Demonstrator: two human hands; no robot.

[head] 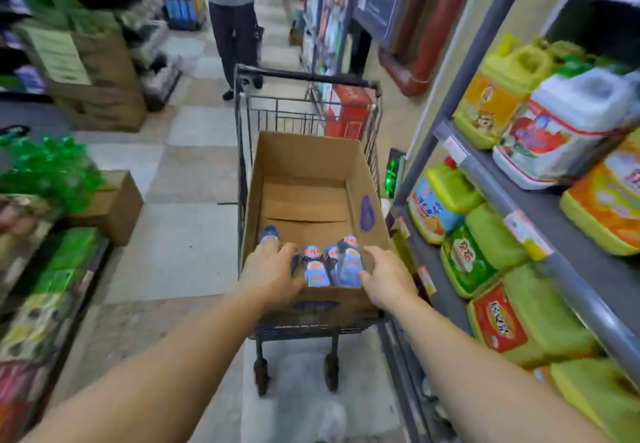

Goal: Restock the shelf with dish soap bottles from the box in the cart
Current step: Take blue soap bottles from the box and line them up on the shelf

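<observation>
Down in the near end of the cardboard box (304,172), your two hands frame the last few dish soap bottles (329,266). Your left hand (272,271) lies over the bottles at the left side of the cluster, fingers bent downward; whether it actually grips one, you cannot tell from this angle. Your right hand (384,278) sits at the right side, fingers relaxed and touching the outermost blue bottle beside the box wall. One more bottle (269,234) stands a little apart, just past your left fingertips. The box fills the basket of the wire cart (308,77) (its far half shows only bare cardboard floor). To your right, the grey shelf (512,200) holds large green, yellow and white detergent jugs (498,96). Beyond the cart another person (233,20) stands in the aisle, and stacked cartons (97,79) sit on the left.
</observation>
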